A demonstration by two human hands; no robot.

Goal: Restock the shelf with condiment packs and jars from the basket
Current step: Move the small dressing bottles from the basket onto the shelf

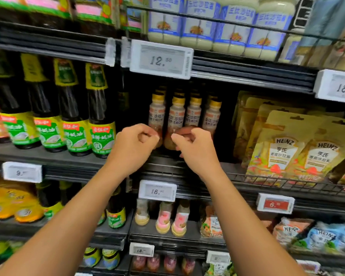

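Several small dressing bottles (176,120) with gold caps stand in rows on the middle shelf (163,164), under the 12.50 price tag. Both my hands are raised in front of their bases. My left hand (134,146) has its fingers curled, thumb tip against the index finger, right next to the leftmost bottle (156,116). My right hand (195,148) is curled too, with its thumb in front of the second bottle's lower part and its fingers hiding the base of the third bottle (193,114). Neither hand plainly holds anything. The basket is out of view.
Dark sauce bottles (101,124) with green labels fill the shelf to the left. Heinz pouches (283,148) stand behind a wire rail on the right. White mayonnaise jars (199,24) sit on the shelf above. Upside-down squeeze bottles (163,220) and more pouches are on the shelves below.
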